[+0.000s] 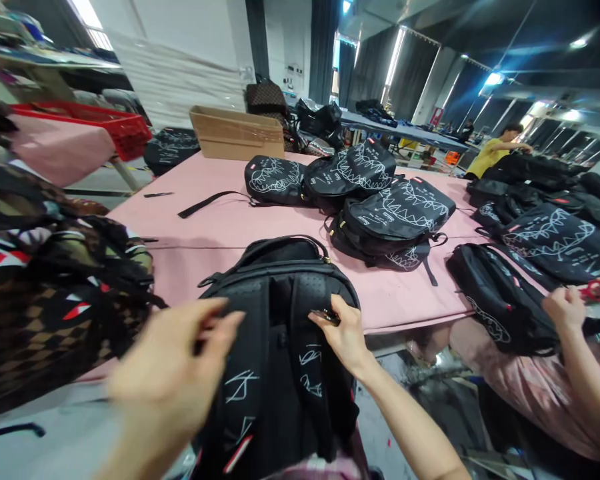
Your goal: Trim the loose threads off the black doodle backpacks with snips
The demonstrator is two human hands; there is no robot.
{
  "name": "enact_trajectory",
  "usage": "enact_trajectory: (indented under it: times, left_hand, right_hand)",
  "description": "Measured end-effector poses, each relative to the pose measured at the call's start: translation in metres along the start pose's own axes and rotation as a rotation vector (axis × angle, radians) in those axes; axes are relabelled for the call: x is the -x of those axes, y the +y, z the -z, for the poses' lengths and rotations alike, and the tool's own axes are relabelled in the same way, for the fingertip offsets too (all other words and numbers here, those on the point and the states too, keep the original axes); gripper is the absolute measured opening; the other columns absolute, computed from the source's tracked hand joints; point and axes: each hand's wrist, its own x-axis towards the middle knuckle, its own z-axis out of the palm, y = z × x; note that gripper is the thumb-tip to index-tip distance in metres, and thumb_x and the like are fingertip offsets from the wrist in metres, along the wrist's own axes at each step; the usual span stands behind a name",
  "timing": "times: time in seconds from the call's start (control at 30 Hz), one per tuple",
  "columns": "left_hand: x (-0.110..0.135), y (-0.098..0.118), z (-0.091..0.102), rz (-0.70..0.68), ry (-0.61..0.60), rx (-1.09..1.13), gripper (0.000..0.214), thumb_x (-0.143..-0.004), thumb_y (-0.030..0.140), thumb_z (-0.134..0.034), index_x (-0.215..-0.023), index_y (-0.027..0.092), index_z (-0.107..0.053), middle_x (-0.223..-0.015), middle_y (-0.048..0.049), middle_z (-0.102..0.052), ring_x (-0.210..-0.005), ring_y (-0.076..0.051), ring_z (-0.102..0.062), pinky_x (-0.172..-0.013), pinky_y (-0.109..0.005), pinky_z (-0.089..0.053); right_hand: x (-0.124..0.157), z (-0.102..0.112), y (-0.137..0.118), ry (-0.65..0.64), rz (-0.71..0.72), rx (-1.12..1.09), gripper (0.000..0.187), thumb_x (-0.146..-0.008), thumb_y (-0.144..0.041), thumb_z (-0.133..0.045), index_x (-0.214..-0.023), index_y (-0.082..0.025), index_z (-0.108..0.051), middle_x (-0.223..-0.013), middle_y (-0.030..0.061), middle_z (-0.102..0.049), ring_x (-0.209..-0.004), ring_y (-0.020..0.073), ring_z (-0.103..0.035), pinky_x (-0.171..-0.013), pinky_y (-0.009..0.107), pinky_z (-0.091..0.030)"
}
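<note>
A black backpack (280,347) stands in front of me at the table's edge, its padded straps facing me. White scribbled drawings mark both straps. My left hand (175,367), blurred by motion, is over the left strap; its fingers are curled, with a gap to the thumb, and I see nothing in them. In my right hand (347,333) is a small dark metal tool (325,316), like thread snips, its tip pointing left over the right strap (307,347). Most of the tool's handle is hidden by the fingers.
Several black backpacks (400,213) lie on the pink table (205,227); a cardboard box (240,133) stands behind. Patterned bags (45,293) are piled left, near a red crate (130,133). At right a co-worker's hands (565,310) hold something red beside another backpack (505,300).
</note>
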Motion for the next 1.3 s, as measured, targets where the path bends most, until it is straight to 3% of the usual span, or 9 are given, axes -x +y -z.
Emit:
enact_trajectory:
  times: [0.1,0.23,0.33,0.43,0.53,0.6,0.73,1.0,1.3]
  left_hand:
    - [-0.006,0.031,-0.026,0.113,0.059,0.092,0.035,-0.086,0.044,-0.045,-0.111,0.021,-0.054,-0.095,-0.0065,-0.067,-0.070,-0.019,-0.065,-0.064,-0.030,-0.052]
    - [-0.010,0.053,-0.048,0.262,-0.041,0.090,0.039,-0.082,0.052,-0.048,-0.096,0.017,-0.055,-0.075,-0.0033,-0.063,-0.062,-0.017,-0.061,-0.058,-0.028,-0.048]
    - [-0.004,0.057,-0.048,0.311,-0.196,0.045,0.036,-0.082,0.052,-0.045,-0.079,0.018,-0.056,-0.058,0.0007,-0.056,-0.049,-0.015,-0.052,-0.049,-0.025,-0.039]
    - [0.001,0.057,-0.044,0.303,-0.273,0.124,0.040,-0.083,0.053,-0.041,-0.079,0.018,-0.059,-0.054,0.0018,-0.053,-0.048,-0.013,-0.048,-0.050,-0.023,-0.036]
    - [0.001,0.056,-0.041,0.318,-0.301,0.159,0.041,-0.082,0.054,-0.043,-0.082,0.017,-0.061,-0.056,0.0020,-0.052,-0.050,-0.012,-0.045,-0.051,-0.022,-0.035]
    - [0.000,0.056,-0.040,0.324,-0.306,0.157,0.041,-0.081,0.053,-0.044,-0.079,0.017,-0.062,-0.054,0.0022,-0.050,-0.049,-0.012,-0.042,-0.050,-0.022,-0.033]
    - [-0.002,0.055,-0.040,0.316,-0.296,0.166,0.041,-0.079,0.054,-0.045,-0.075,0.016,-0.061,-0.053,0.0026,-0.046,-0.048,-0.011,-0.039,-0.048,-0.021,-0.031]
    - [0.001,0.053,-0.042,0.304,-0.261,0.174,0.042,-0.079,0.054,-0.045,-0.075,0.016,-0.061,-0.051,0.0028,-0.044,-0.047,-0.011,-0.037,-0.046,-0.020,-0.029]
    - [0.005,0.048,-0.046,0.277,-0.266,0.184,0.042,-0.082,0.053,-0.044,-0.079,0.015,-0.061,-0.056,0.0018,-0.049,-0.049,-0.011,-0.040,-0.049,-0.020,-0.032]
  right_hand:
    - [0.011,0.005,-0.003,-0.013,0.040,-0.022,0.011,-0.081,-0.029,-0.057,-0.076,-0.019,-0.058,-0.065,-0.0021,-0.057,-0.056,0.0126,-0.051,-0.054,0.022,-0.041]
    - [0.029,0.016,-0.005,-0.024,0.108,-0.049,0.010,-0.082,-0.028,-0.057,-0.080,-0.019,-0.061,-0.070,-0.0005,-0.060,-0.058,0.0126,-0.054,-0.056,0.022,-0.043]
    - [0.036,0.034,-0.008,-0.091,0.204,0.027,0.015,-0.085,-0.029,-0.056,-0.076,-0.018,-0.061,-0.064,-0.0003,-0.058,-0.054,0.0123,-0.052,-0.052,0.023,-0.041]
    - [0.034,0.061,-0.016,-0.146,0.267,0.214,0.018,-0.086,-0.035,-0.058,-0.092,-0.018,-0.062,-0.073,0.0025,-0.063,-0.062,0.0153,-0.058,-0.057,0.025,-0.043]
    - [0.027,0.083,-0.024,-0.057,0.266,0.352,0.038,-0.083,-0.041,-0.061,-0.112,-0.017,-0.055,-0.091,0.0073,-0.066,-0.079,0.0199,-0.062,-0.071,0.030,-0.046]
    - [0.023,0.090,-0.028,-0.014,0.272,0.399,0.029,-0.086,-0.037,-0.057,-0.108,-0.017,-0.057,-0.090,0.0074,-0.065,-0.081,0.0203,-0.061,-0.073,0.031,-0.045]
    - [0.016,0.090,-0.027,0.016,0.331,0.436,0.013,-0.087,-0.029,-0.057,-0.093,-0.018,-0.062,-0.084,0.0052,-0.066,-0.078,0.0196,-0.058,-0.070,0.031,-0.041]
    - [0.007,0.090,-0.025,0.017,0.397,0.502,0.012,-0.087,-0.029,-0.059,-0.090,-0.019,-0.064,-0.081,0.0037,-0.066,-0.075,0.0186,-0.056,-0.066,0.032,-0.035]
    - [0.005,0.092,-0.025,0.002,0.429,0.510,0.011,-0.085,-0.027,-0.062,-0.090,-0.018,-0.064,-0.081,0.0030,-0.066,-0.075,0.0181,-0.056,-0.068,0.032,-0.035]
